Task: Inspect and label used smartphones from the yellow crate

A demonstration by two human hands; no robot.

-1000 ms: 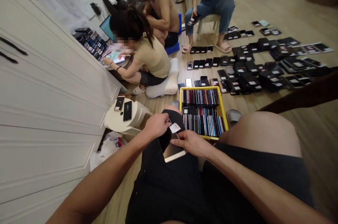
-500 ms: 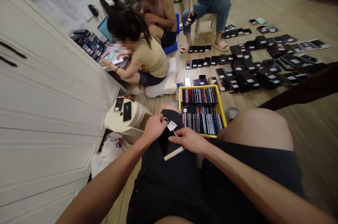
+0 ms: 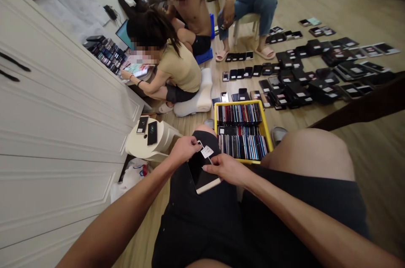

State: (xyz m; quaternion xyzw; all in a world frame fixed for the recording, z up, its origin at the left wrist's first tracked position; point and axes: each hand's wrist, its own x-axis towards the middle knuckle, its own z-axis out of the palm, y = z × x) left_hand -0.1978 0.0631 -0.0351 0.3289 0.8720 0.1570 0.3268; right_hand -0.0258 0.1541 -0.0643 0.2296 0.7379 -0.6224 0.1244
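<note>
A smartphone (image 3: 199,173) with a dark screen and a pale lower edge rests above my thigh, tilted. Across its upper part sits a white paper label (image 3: 207,151). My right hand (image 3: 226,169) grips the phone by its right side, thumb lying over the screen. At the upper left corner, the fingers of my left hand (image 3: 186,148) are pinched together on the phone; whether they hold anything thin there is too small to tell. Just beyond my knee, a yellow crate (image 3: 267,137) holds rows of phones packed on edge.
A cream stool (image 3: 134,148) at the left bears two phones. Many phones (image 3: 297,91) lie in rows and stacks on the floor ahead. One person sits at a laptop (image 3: 125,34), two others sit behind. White cabinets (image 3: 57,124) line the left; a plastic bag (image 3: 134,175) lies beneath the stool.
Both my hands and the smartphone stay nearly in place. Behind, the bare-shouldered person has stretched an arm out to the right, toward the seated person in jeans.
</note>
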